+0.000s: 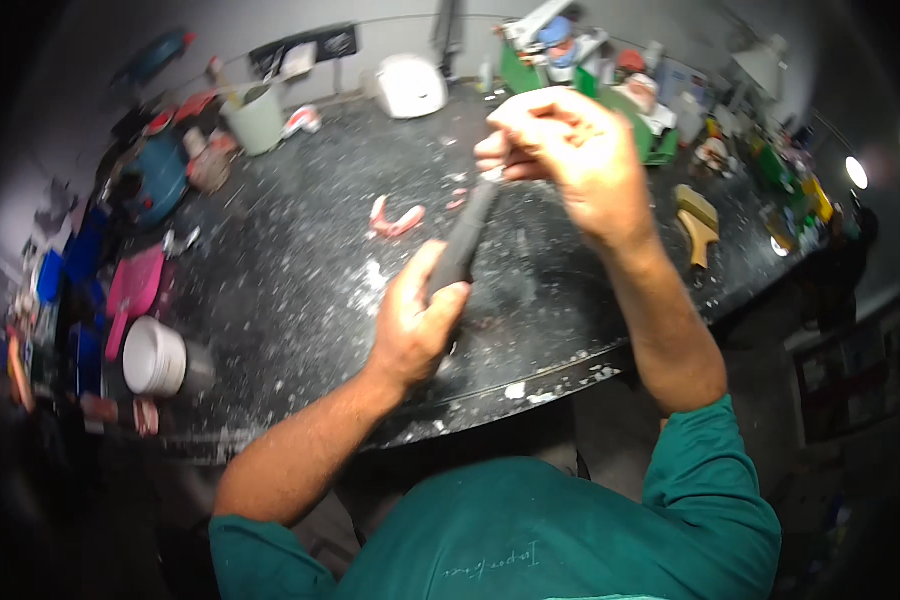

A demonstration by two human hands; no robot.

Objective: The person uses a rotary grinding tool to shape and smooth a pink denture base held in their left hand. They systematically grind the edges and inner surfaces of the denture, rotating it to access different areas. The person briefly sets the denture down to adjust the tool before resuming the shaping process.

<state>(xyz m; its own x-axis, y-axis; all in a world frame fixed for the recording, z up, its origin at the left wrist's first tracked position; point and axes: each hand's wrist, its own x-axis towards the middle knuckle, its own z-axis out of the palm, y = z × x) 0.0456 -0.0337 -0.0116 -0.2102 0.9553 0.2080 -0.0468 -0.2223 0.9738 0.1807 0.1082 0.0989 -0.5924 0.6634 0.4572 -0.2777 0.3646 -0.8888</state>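
Note:
My left hand is wrapped round the lower part of a dark grey rotary handpiece, which slants up and to the right over the bench. At its pale upper end, my right hand has its fingers curled together against the tip. Whatever those fingers pinch is hidden by glare and by the fingers themselves. A pink, horseshoe-shaped denture piece lies on the bench just left of the handpiece. Beside it rests a smaller pink fragment.
White dust speckles the dark bench. On the left are a white tub, a pink dustpan and a grey-green cup. A white rounded device stands at the back; a wooden brush lies right, below cluttered green bins.

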